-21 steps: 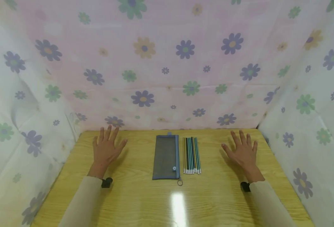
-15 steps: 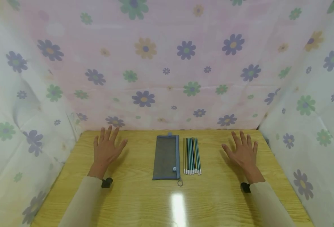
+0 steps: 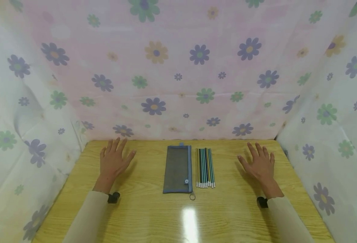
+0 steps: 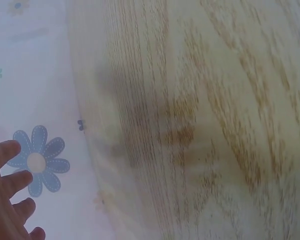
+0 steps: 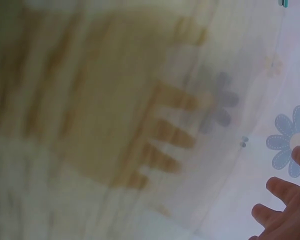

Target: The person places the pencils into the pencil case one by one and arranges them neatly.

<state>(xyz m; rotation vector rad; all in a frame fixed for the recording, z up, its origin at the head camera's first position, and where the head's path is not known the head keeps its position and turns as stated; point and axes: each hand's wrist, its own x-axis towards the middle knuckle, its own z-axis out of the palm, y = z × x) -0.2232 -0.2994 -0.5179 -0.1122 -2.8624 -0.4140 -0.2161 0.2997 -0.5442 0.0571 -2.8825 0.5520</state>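
Observation:
A blue-grey mesh zip pouch lies flat mid-table in the head view, a metal ring at its lower right corner. Just right of it several pencils lie side by side, green, black and yellowish, their white-tipped ends toward me. To the left of the pouch my left hand is spread with fingers extended, holding nothing. On the far side of the pencils my right hand is likewise spread, apart from them. Fingers of the left hand and right hand show at the wrist views' edges.
Everything lies on a wood-grain table with a bright light reflection near its front. A flowered curtain rises behind the table's back edge and along both sides. Each wrist wears a small black device, such as the left one.
Both hands stay nearly in place, the left fingertips a little lower. The whole head view has shifted slightly. The pouch and pencils lie as before.

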